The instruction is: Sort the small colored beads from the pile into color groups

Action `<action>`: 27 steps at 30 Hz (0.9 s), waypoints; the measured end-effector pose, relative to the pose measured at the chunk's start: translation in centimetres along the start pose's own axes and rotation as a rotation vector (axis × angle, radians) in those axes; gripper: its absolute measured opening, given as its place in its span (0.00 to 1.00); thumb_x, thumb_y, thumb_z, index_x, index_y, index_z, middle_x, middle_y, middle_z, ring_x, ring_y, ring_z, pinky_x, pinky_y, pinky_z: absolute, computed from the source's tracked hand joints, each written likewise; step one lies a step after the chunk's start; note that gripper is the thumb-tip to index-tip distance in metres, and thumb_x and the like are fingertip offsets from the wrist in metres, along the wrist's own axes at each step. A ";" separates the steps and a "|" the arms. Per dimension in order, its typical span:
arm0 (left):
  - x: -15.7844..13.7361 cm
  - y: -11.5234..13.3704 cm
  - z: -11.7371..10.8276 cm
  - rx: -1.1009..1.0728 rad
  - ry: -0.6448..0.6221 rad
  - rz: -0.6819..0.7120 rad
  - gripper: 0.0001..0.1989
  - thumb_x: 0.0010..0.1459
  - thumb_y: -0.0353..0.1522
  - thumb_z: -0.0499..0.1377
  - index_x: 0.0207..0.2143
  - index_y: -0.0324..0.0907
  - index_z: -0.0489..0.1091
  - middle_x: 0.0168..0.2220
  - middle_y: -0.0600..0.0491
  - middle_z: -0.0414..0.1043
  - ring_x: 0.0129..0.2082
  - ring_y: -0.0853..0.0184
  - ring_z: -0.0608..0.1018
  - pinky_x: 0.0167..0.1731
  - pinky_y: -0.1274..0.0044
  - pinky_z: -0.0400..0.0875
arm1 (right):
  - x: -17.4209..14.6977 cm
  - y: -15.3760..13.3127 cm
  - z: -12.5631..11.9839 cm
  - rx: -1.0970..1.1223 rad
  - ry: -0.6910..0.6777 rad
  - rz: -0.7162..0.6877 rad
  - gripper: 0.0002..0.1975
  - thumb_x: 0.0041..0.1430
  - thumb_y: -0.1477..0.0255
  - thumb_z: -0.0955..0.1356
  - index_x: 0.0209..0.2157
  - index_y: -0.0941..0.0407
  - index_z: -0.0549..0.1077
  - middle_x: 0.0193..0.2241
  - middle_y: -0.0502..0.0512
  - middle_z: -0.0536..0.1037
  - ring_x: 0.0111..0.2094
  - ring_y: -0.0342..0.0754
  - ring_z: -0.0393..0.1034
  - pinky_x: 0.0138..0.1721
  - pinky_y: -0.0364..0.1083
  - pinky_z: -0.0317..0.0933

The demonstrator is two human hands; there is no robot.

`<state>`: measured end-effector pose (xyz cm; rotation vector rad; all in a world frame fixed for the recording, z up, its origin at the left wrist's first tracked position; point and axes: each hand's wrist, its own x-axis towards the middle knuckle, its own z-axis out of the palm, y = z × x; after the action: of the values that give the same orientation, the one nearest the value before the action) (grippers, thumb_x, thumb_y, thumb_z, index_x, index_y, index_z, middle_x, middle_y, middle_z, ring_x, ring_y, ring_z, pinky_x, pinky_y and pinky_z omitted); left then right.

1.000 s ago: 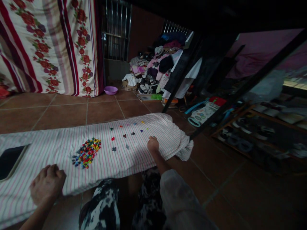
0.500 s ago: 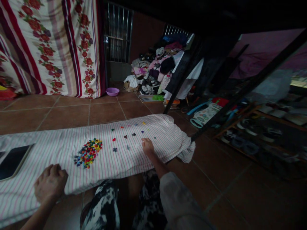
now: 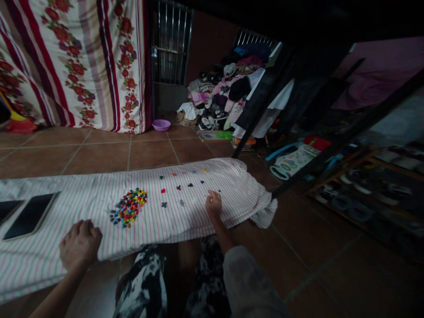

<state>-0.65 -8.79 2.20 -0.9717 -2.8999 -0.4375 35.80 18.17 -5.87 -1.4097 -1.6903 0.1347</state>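
A heap of small multicoloured beads or plastic pieces point(image 3: 130, 206) lies on a striped cloth point(image 3: 82, 190). To its right, small clusters are set out in loose rows by colour, among them a red cluster point(image 3: 163, 191), a dark grey cluster point(image 3: 164, 205), a brown cluster point(image 3: 178, 187) and a yellow cluster point(image 3: 204, 169). My right hand point(image 3: 213, 205) is over the cloth, thumb and forefinger drawn together near a tiny dark green piece point(image 3: 219, 191); whatever is between them is too small to see. Left of the heap, my left hand point(image 3: 81, 244) rests palm down, fingers loosely bent on the cloth.
A dark-screened tablet or phone point(image 3: 31, 216) lies at the left, beside another dark device point(image 3: 9, 210). Beyond the cloth are a purple basin point(image 3: 161, 125), a clothes pile point(image 3: 228, 88) and a floral curtain point(image 3: 99, 66). A black post point(image 3: 253, 119) and a shoe rack point(image 3: 351, 194) stand right.
The view has swung slightly left, so everything sits further right. My right hand has shifted a little rightward over the cloth, closer to the dark green piece. My left hand stays resting.
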 end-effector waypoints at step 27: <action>-4.5 0.1 5.0 0.098 0.013 0.141 0.34 0.65 0.44 0.44 0.64 0.27 0.57 0.66 0.29 0.51 0.69 0.44 0.52 0.64 0.54 0.49 | -10.4 -0.7 -3.1 -0.171 0.026 -0.155 0.23 0.68 0.65 0.54 0.53 0.58 0.72 0.55 0.66 0.73 0.64 0.63 0.55 0.59 0.65 0.51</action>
<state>3.23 -9.96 -3.21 -1.1432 -2.7873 -0.2896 36.76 7.95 -9.35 -1.3900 -1.8169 -0.1168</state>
